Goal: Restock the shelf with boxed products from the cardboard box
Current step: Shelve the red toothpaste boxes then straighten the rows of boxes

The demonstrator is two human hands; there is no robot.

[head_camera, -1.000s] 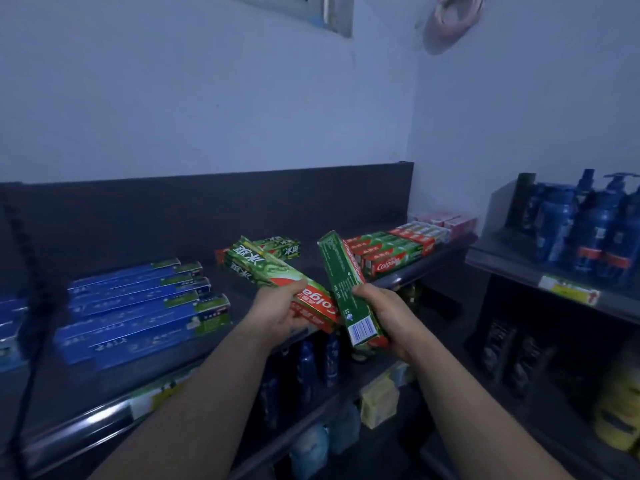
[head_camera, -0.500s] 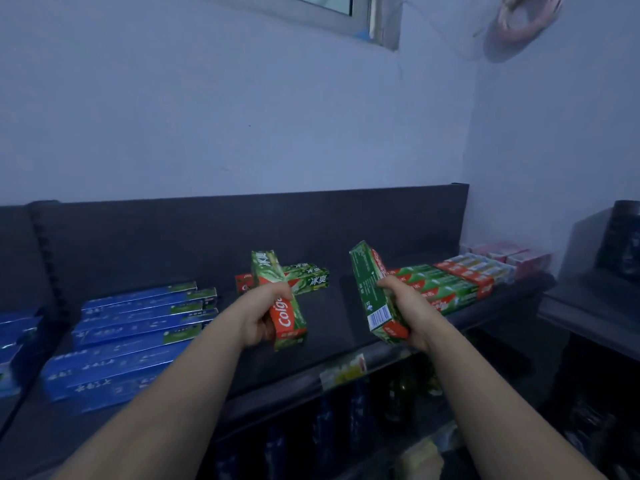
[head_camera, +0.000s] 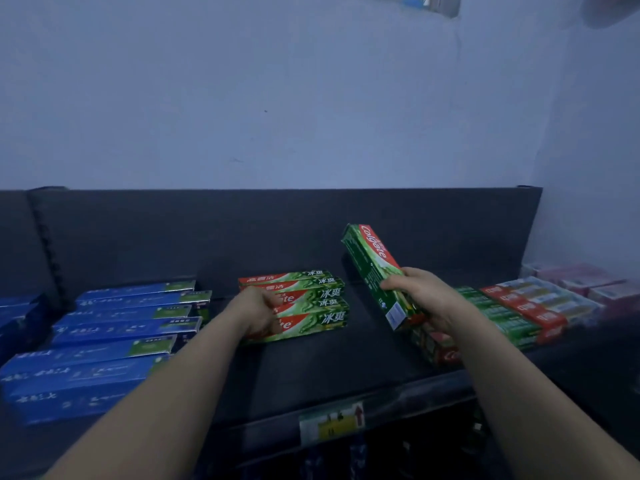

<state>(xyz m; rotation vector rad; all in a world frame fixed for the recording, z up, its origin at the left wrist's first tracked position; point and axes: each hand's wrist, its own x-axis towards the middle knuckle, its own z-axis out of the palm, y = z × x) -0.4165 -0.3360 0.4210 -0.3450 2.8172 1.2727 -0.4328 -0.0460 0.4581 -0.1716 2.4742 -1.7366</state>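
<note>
A green stack lies mid-way along the shelf under your left hand; its fingers are hidden, so I cannot tell their grip. Your right hand has its fingers curled round one more box, tilted and not yet shelved.

A small shop is shown: a dark metal display shelf with a raised back panel is stocked with identical long blue cardboard cartons laid in neat rows. Green-and-red toothpaste cartons are stacked beside them, and red-and-white cardboard cartons are ranged further right. A yellow-and-white paper price label is fixed to the shelf's front edge.
</note>
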